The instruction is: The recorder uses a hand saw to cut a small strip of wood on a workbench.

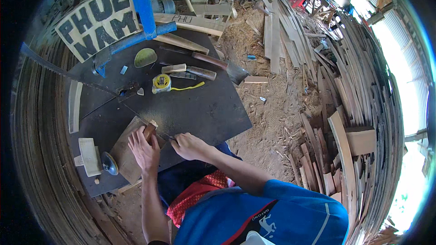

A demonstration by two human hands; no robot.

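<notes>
Dark table (pixel 204 113), 1 tape measure (pixel 161 83) beyond; left hand (pixel 144 150) grips brown block (pixel 149 131), right hand (pixel 191 147) grasps thin tool (pixel 169 136).

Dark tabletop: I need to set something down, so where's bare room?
Widest: between tape measure, right hand and the right corner of the table. Smaller: between the pale strip and the board. Crowded: around the bladed tool, and near left by the block and disc.

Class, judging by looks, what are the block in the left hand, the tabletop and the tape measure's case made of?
The block looks wooden: brown side, pale end, finish unclear. The tabletop is dark, flat and dull, perhaps painted metal or board. The tape measure's case seems smooth plastic, yellow and silvery.
</notes>
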